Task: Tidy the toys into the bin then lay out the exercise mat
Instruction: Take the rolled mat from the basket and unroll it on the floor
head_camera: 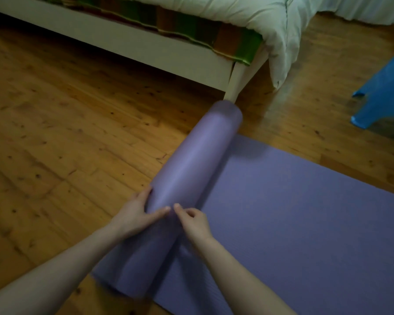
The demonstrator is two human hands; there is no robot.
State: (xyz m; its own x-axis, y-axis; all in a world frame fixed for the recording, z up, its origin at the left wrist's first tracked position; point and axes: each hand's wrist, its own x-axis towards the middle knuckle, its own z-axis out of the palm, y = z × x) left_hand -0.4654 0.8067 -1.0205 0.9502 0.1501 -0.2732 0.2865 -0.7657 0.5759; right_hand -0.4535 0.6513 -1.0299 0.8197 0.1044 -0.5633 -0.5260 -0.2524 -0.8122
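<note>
A purple exercise mat lies partly unrolled on the wooden floor, its flat part spreading to the right. The rolled part runs from the lower middle up toward the bed leg. My left hand rests on the left side of the roll, fingers spread over it. My right hand touches the top of the roll with bent fingers, close to the left thumb. No toys or bin are in view.
A white bed frame with a pale duvet crosses the top; its leg almost touches the roll's far end. A blue plastic stool stands at the right edge. Wooden floor extends to the left.
</note>
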